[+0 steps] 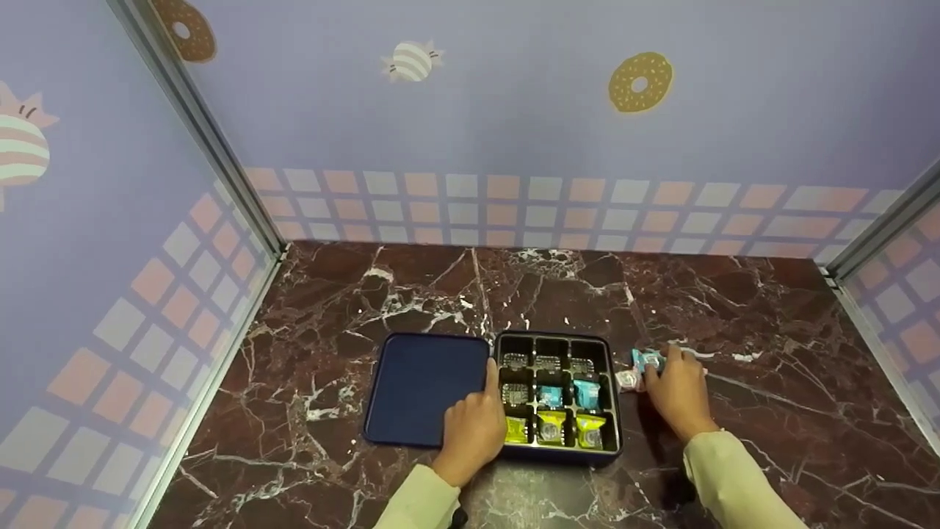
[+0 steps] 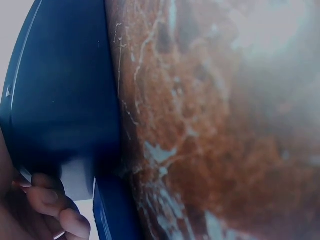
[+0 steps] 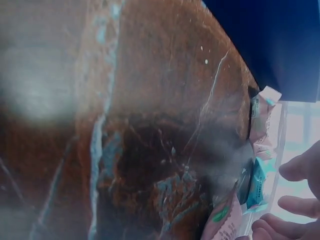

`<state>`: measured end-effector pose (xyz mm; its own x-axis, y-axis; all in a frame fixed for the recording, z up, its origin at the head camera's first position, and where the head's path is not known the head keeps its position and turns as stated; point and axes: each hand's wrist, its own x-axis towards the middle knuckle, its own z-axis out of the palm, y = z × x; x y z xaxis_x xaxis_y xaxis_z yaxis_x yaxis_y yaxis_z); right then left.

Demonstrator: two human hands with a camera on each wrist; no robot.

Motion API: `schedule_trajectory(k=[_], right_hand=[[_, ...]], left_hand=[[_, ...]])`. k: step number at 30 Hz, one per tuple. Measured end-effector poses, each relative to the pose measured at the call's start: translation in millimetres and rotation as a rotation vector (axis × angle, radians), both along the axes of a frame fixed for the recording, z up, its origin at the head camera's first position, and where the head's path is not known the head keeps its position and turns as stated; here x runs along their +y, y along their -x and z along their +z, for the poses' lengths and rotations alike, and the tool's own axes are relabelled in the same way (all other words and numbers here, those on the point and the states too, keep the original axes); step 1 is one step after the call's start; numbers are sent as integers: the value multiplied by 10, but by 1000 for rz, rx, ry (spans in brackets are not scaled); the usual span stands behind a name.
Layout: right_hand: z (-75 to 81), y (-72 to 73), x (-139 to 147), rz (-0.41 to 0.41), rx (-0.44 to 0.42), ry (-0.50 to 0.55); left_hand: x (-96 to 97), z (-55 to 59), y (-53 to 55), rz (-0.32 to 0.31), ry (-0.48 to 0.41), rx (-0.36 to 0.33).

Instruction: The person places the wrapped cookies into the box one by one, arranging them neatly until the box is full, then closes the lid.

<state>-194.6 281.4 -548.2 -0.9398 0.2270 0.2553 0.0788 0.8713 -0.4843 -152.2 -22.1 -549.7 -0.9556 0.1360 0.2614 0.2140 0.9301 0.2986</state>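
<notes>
A dark blue box (image 1: 557,460) with a compartment tray stands in front of me in the head view. Yellow wrapped sweets (image 1: 551,427) fill its near row; teal wrapped sweets (image 1: 587,394) sit in the middle row's centre and right compartments. My left hand (image 1: 476,426) rests at the box's left edge, index finger straight along the rim, other fingers loosely bent. Right of the box, my right hand (image 1: 679,393) is over loose sweets, fingers and thumb apart in the right wrist view. Beside its fingertips lie a teal sweet (image 3: 258,185) and a pale pink sweet (image 3: 262,117).
The dark blue lid (image 1: 422,389) lies flat left of the box, close against it. Another pink packet (image 3: 226,220) shows low in the right wrist view. The marbled tabletop (image 1: 316,294) is bounded by patterned panels (image 1: 514,132) at the back and sides.
</notes>
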Motion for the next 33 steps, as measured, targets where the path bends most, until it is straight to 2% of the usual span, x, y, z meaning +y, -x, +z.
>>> schedule_trajectory(k=[6,15,33], right_hand=[[-20,54,-17,-2,-12,-20],[-24,87,-32,-10,-24,-63],[-56,122,-8,10,-11,-34]], left_hand=[[-18,-6,-4,5,9,17],[-29,-12,-4,-7,5,3],[-19,0,9,-6,5,-33]])
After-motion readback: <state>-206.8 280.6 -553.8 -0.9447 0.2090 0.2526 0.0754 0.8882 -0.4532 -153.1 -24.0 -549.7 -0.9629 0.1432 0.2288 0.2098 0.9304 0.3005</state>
